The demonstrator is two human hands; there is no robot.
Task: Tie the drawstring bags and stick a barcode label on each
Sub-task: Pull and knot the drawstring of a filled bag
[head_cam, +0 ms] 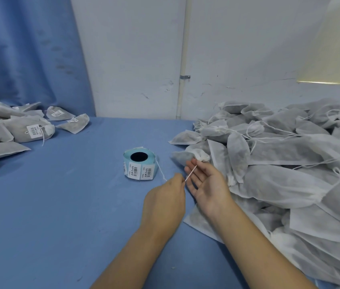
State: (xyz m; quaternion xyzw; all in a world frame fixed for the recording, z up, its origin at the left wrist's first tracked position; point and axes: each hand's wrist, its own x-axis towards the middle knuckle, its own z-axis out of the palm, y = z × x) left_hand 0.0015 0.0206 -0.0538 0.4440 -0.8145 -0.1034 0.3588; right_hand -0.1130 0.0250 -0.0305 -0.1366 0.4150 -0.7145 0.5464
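A small grey drawstring bag (182,157) lies on the blue table, its gathered white neck (202,155) just beyond my right hand's fingertips. My left hand (164,202) pinches the white drawstring (190,173) and holds it taut across my right hand (206,183), which lies palm up with straight fingers under the cord. A loose end of the string (160,171) trails toward the roll of barcode labels (139,163), which stands left of both hands with its printed labels facing me.
A big heap of unlabelled white bags (290,163) with loose strings fills the right side. Labelled, tied bags (29,130) lie at the far left. Blue cloth table (60,205), blue curtain (25,49) and white wall (133,59) behind.
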